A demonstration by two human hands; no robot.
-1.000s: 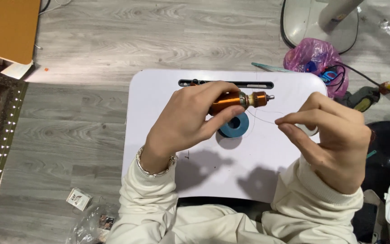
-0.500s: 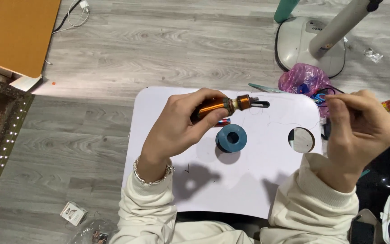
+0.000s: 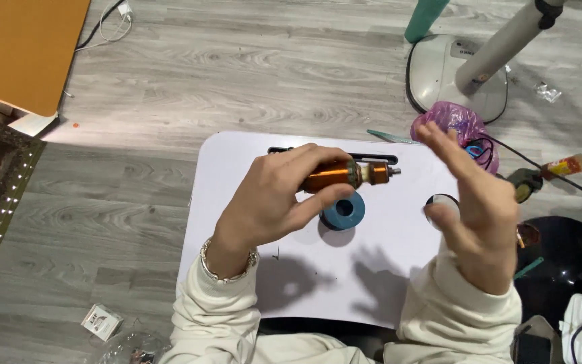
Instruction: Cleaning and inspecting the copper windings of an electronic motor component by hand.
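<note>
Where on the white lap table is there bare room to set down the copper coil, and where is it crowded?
The white lap table is bare left of the blue tape roll, under the left hand holding the copper coil, and along the near edge. It is crowded around the roll, the round cup hole and the open right hand.
</note>
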